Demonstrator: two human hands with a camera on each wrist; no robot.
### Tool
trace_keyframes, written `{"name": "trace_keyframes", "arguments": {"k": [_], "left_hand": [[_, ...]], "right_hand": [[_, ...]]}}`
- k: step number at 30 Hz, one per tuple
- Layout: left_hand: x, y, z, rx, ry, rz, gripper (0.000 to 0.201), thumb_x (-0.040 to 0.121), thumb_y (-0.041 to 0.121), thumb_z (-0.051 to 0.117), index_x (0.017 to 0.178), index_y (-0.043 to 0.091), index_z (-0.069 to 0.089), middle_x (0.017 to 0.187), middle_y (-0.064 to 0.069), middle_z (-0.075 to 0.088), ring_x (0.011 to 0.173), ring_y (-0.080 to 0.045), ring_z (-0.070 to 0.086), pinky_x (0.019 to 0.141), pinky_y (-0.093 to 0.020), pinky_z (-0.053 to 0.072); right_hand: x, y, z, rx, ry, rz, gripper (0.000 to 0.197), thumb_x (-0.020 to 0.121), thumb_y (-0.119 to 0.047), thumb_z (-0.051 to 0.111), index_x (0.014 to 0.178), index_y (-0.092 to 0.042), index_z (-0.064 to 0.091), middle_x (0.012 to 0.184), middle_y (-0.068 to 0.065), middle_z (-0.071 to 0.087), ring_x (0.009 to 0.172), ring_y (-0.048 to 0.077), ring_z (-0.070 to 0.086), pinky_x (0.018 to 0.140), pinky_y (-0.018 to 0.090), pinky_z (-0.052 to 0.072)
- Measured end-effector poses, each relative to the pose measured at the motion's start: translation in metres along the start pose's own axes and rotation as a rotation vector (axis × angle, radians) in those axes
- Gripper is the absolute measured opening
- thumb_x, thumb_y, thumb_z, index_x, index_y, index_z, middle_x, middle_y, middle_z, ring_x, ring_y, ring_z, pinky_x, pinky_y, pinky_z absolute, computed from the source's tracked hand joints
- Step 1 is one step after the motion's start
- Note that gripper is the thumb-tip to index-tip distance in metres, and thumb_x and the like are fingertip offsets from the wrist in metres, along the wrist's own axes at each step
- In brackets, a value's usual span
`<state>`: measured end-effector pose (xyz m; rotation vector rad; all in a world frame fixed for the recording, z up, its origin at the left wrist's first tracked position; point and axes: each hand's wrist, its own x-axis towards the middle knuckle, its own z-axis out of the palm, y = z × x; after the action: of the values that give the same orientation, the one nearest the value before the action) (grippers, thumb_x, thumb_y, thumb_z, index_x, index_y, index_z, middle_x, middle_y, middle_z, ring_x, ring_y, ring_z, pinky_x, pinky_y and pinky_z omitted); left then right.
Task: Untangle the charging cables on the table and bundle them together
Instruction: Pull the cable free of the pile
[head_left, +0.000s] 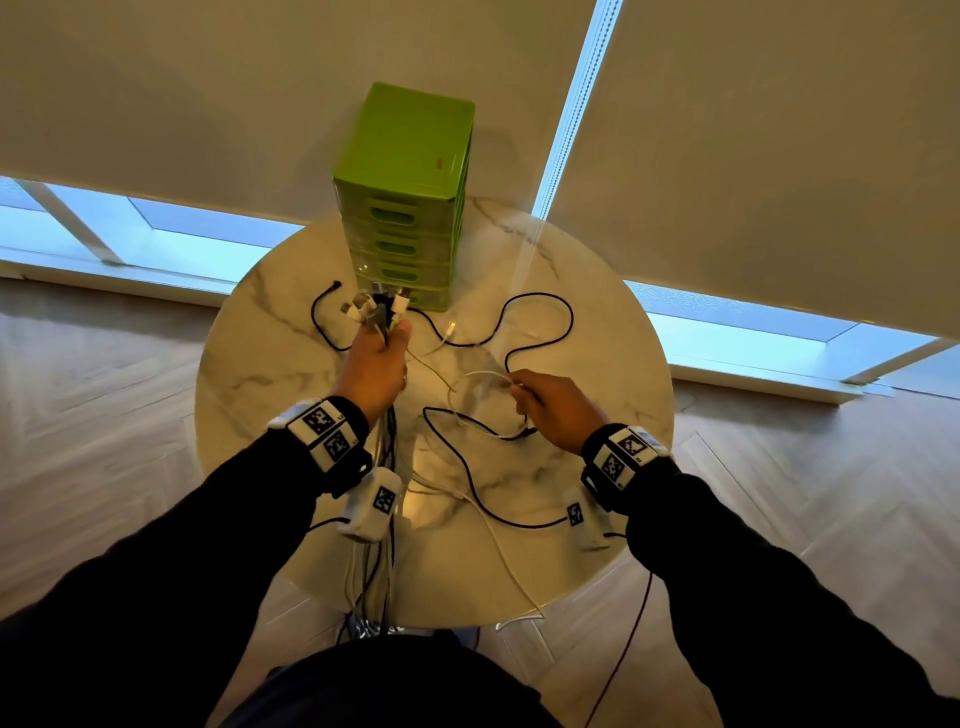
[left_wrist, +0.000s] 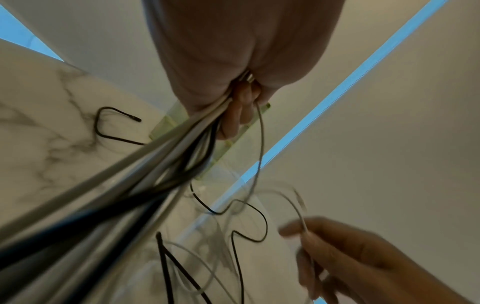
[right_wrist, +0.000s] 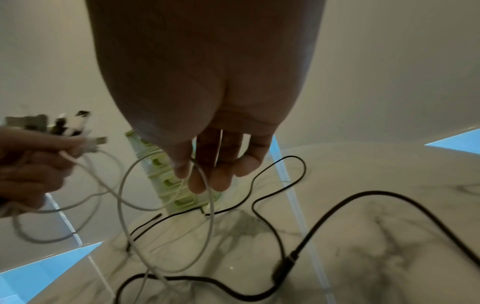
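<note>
Right now I see black and white cables (head_left: 524, 332) looping loose across the marble table (head_left: 613, 364). My left hand (head_left: 375, 370) is raised, fist closed around a cable bundle (head_left: 382, 312), plugs up. My right hand (head_left: 558, 408) pinches a white cable (right_wrist: 207, 205) just above the table.

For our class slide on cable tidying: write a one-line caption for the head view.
Left hand grips gathered cables while right hand lifts a white cable above the marble table.
</note>
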<state>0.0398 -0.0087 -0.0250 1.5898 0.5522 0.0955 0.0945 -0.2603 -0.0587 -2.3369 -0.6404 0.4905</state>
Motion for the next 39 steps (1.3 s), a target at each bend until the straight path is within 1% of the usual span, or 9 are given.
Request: {"name": "trace_keyframes", "arguments": {"k": [4,9,17,22,26,28,32,35,39], "left_hand": [[0.013,-0.005,-0.032,-0.040,0.102,-0.022,0.017,0.105,0.031,0.048,0.090,0.025,0.050,0.047,0.013,0.037,0.043,-0.009,0.037,0.052,-0.029,0.032],[0.018,-0.008,-0.055,-0.057,0.191,-0.034,0.017,0.105,0.033,0.049,0.096,0.018,0.052,0.056,0.007,0.039,0.041,-0.007,0.037,0.050,-0.029,0.034],[0.015,0.009,-0.075,-0.159,0.236,-0.040,0.025,0.106,0.028,0.046,0.082,0.023,0.042,0.045,0.013,0.033,0.040,-0.007,0.029,0.048,-0.028,0.027],[-0.002,0.019,-0.053,-0.131,0.095,0.010,0.021,0.107,0.030,0.046,0.090,0.018,0.043,0.048,0.012,0.036,0.041,-0.006,0.036,0.046,-0.025,0.035],[-0.019,0.034,-0.032,-0.061,-0.056,0.059,0.026,0.107,0.030,0.047,0.082,0.026,0.042,0.045,0.012,0.035,0.040,-0.004,0.034,0.048,-0.027,0.033],[-0.024,0.040,-0.031,-0.013,-0.106,0.083,0.028,0.106,0.031,0.048,0.079,0.024,0.043,0.043,0.011,0.037,0.040,-0.004,0.034,0.049,-0.026,0.034],[-0.023,0.044,-0.052,-0.006,-0.120,0.110,0.027,0.104,0.035,0.052,0.080,0.024,0.046,0.049,0.013,0.034,0.045,-0.006,0.034,0.049,-0.027,0.034],[-0.019,0.042,-0.069,0.005,-0.076,0.111,0.026,0.103,0.041,0.052,0.086,0.022,0.051,0.054,0.009,0.033,0.046,-0.009,0.032,0.046,-0.026,0.033],[-0.012,0.043,-0.090,-0.114,0.020,0.078,0.032,0.104,0.044,0.050,0.091,0.015,0.052,0.058,0.009,0.036,0.042,-0.006,0.033,0.042,-0.023,0.033]], "right_hand": [[-0.003,0.042,-0.017,0.050,0.168,0.297,0.015,0.103,-0.024,0.046,0.101,-0.019,0.060,0.075,0.003,0.074,0.064,0.012,0.068,0.070,0.030,0.052],[-0.004,0.056,-0.033,-0.026,0.062,0.426,0.011,0.101,-0.020,0.045,0.103,-0.025,0.055,0.070,0.005,0.073,0.063,0.022,0.070,0.065,0.031,0.056],[0.011,0.056,-0.055,-0.318,0.026,0.546,0.028,0.099,-0.015,0.052,0.125,-0.011,0.060,0.128,0.020,0.063,0.115,0.039,0.059,0.093,0.037,0.045],[0.022,-0.027,-0.019,-0.268,0.122,0.118,0.064,0.090,-0.024,0.063,0.149,-0.014,0.039,0.152,0.012,0.035,0.137,0.033,0.040,0.112,0.043,0.035],[0.029,-0.104,0.031,0.037,-0.234,-0.141,0.071,0.095,-0.026,0.065,0.155,-0.015,0.028,0.157,0.007,0.034,0.142,0.020,0.037,0.114,0.032,0.033],[0.031,-0.125,0.048,0.145,-0.200,-0.192,0.064,0.097,-0.028,0.062,0.152,-0.013,0.031,0.151,0.008,0.043,0.137,0.019,0.044,0.111,0.032,0.038],[0.035,-0.136,0.044,0.170,-0.004,-0.287,0.019,0.104,-0.025,0.050,0.112,-0.010,0.058,0.099,0.005,0.063,0.090,0.014,0.060,0.084,0.029,0.049],[0.037,-0.136,0.026,0.080,0.016,-0.315,0.022,0.107,-0.026,0.044,0.103,-0.012,0.061,0.081,0.000,0.063,0.074,0.012,0.059,0.071,0.022,0.046],[0.051,-0.130,0.006,0.112,0.178,-0.122,0.021,0.107,-0.026,0.042,0.105,-0.013,0.059,0.079,0.001,0.069,0.071,0.021,0.065,0.072,0.036,0.054]]}}
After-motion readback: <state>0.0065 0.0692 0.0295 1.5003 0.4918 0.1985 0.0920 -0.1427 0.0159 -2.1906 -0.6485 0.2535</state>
